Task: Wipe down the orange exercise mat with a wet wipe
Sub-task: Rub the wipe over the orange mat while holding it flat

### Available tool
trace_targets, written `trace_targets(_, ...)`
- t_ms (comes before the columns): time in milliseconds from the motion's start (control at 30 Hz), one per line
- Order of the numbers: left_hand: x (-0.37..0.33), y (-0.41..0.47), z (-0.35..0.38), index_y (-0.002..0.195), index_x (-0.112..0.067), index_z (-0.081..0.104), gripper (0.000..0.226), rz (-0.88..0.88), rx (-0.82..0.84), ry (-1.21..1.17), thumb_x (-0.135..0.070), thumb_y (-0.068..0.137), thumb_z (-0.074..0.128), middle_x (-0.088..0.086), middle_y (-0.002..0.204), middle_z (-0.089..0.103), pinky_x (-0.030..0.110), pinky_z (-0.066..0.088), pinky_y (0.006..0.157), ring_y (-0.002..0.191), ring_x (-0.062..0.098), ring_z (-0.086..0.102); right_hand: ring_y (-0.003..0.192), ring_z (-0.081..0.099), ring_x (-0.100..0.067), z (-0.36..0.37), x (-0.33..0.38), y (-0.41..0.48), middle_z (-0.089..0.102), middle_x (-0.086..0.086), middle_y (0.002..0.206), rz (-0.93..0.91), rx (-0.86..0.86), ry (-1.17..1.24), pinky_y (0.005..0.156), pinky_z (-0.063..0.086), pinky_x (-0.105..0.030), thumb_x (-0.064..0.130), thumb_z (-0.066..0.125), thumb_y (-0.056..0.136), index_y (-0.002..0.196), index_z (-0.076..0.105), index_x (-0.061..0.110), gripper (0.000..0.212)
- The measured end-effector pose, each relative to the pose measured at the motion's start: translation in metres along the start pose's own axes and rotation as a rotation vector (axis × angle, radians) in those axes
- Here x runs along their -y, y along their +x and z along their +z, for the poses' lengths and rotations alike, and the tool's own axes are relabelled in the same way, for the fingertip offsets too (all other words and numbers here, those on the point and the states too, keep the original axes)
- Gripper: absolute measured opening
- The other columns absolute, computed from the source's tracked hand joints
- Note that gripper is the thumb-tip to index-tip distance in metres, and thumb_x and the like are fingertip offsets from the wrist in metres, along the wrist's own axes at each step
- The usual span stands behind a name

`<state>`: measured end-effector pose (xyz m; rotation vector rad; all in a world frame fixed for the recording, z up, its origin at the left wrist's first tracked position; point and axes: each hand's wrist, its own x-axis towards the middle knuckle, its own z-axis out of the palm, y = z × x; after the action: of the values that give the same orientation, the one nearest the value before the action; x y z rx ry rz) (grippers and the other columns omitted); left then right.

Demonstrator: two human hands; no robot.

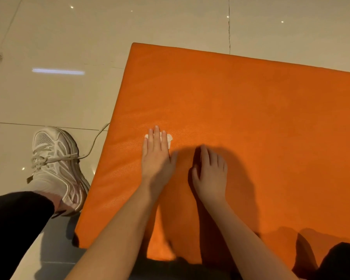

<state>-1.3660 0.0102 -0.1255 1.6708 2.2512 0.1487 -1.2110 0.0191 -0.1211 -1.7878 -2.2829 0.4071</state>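
Note:
The orange exercise mat [240,102] lies on a tiled floor and fills the right and centre of the head view. My left hand [157,154] rests flat on it near its left edge, fingers together, pressing a small white wet wipe [169,138] against the surface. Only the edges of the wipe show beyond my fingertips. My right hand [210,172] lies palm down on the mat just to the right, fingers loosely spread, with nothing in it.
Beige glossy floor tiles [69,47] surround the mat on the left and far side. My left foot in a white sneaker [57,168] stands beside the mat's left edge, a loose lace trailing toward it. Dark trouser legs show at bottom left and bottom right.

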Motion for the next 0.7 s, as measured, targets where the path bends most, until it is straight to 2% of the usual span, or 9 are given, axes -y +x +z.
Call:
trace_targets(100, 0.002, -0.021, 0.009, 0.148, -0.003, 0.037, 0.066, 0.142, 0.004, 0.012, -0.043, 0.095, 0.029, 0.019, 0.158, 0.025, 0.039, 0.007, 0.122, 0.148, 0.032, 0.017, 0.126, 0.038, -0.027, 0.006, 0.005, 0.031, 0.051, -0.013, 0.137, -0.116, -0.020, 0.062, 0.103, 0.036, -0.045, 0.026, 0.042, 0.085, 0.136, 0.047, 0.005, 0.055)
trace_targets(200, 0.008, -0.018, 0.007, 0.145, -0.002, 0.041, 0.063, 0.202, 0.020, 0.046, -0.040, 0.095, 0.032, 0.019, 0.156, 0.030, 0.038, 0.009, 0.120, 0.146, 0.030, 0.019, 0.131, 0.037, -0.029, 0.016, 0.007, 0.070, 0.047, -0.014, 0.142, -0.170, -0.043, 0.105, 0.108, 0.031, -0.044, 0.025, 0.044, 0.088, 0.138, 0.045, 0.003, 0.055)
trace_targets(267, 0.012, 0.000, 0.003, 0.147, -0.002, 0.038, 0.066, 0.210, -0.004, 0.102, -0.042, 0.096, 0.027, 0.019, 0.157, 0.027, 0.038, 0.009, 0.122, 0.147, 0.030, 0.017, 0.131, 0.038, -0.029, 0.021, 0.006, 0.081, 0.048, -0.014, 0.141, -0.165, -0.048, 0.089, 0.108, 0.030, -0.044, 0.028, 0.045, 0.089, 0.138, 0.046, 0.003, 0.054)
trace_targets(367, 0.010, 0.044, -0.007, 0.155, -0.005, 0.013, 0.067, 0.083, -0.035, 0.094, -0.047, 0.102, 0.016, 0.015, 0.163, 0.002, 0.035, -0.006, 0.120, 0.151, 0.026, -0.004, 0.131, 0.039, -0.028, 0.024, 0.003, 0.083, 0.049, -0.012, 0.140, -0.177, -0.085, 0.074, 0.110, 0.029, -0.042, 0.026, 0.048, 0.091, 0.137, 0.046, 0.004, 0.051)
trace_targets(467, 0.002, 0.070, -0.009, 0.156, -0.008, 0.003, 0.067, -0.026, -0.049, 0.022, -0.046, 0.104, 0.021, 0.011, 0.163, -0.009, 0.035, -0.011, 0.119, 0.150, 0.023, -0.013, 0.130, 0.038, -0.025, 0.024, 0.004, 0.083, 0.050, -0.011, 0.139, -0.161, -0.108, 0.067, 0.109, 0.026, -0.038, 0.026, 0.049, 0.091, 0.137, 0.045, 0.006, 0.050)
trace_targets(533, 0.002, 0.067, -0.006, 0.154, -0.004, 0.013, 0.070, 0.055, -0.060, 0.022, -0.048, 0.100, 0.019, 0.015, 0.163, 0.002, 0.038, -0.004, 0.121, 0.151, 0.028, -0.004, 0.129, 0.037, -0.024, 0.025, 0.005, 0.083, 0.051, -0.011, 0.138, -0.150, -0.121, 0.066, 0.109, 0.024, -0.037, 0.027, 0.049, 0.091, 0.137, 0.045, 0.005, 0.050)
trace_targets(600, 0.014, 0.063, -0.006, 0.153, -0.003, 0.020, 0.072, 0.259, -0.018, 0.088, -0.048, 0.097, 0.015, 0.016, 0.162, 0.008, 0.039, 0.000, 0.122, 0.151, 0.028, 0.002, 0.129, 0.036, -0.024, 0.027, 0.005, 0.082, 0.052, -0.011, 0.138, -0.147, -0.132, 0.062, 0.108, 0.024, -0.037, 0.026, 0.049, 0.092, 0.137, 0.046, 0.005, 0.050)
trace_targets(667, 0.032, 0.080, -0.015, 0.155, -0.006, 0.013, 0.074, 0.372, 0.026, 0.193, -0.051, 0.096, 0.008, 0.013, 0.163, 0.000, 0.036, -0.005, 0.121, 0.150, 0.023, -0.006, 0.129, 0.037, -0.024, 0.027, 0.004, 0.082, 0.053, -0.011, 0.137, -0.149, -0.138, 0.055, 0.109, 0.023, -0.036, 0.025, 0.050, 0.092, 0.137, 0.045, 0.004, 0.050)
trace_targets(700, 0.036, 0.093, -0.022, 0.156, -0.008, 0.008, 0.072, 0.338, 0.031, 0.202, -0.051, 0.098, 0.006, 0.011, 0.163, -0.005, 0.034, -0.009, 0.120, 0.149, 0.021, -0.010, 0.129, 0.037, -0.024, 0.027, 0.004, 0.083, 0.053, -0.011, 0.136, -0.150, -0.141, 0.054, 0.109, 0.022, -0.036, 0.025, 0.051, 0.093, 0.137, 0.045, 0.004, 0.050)
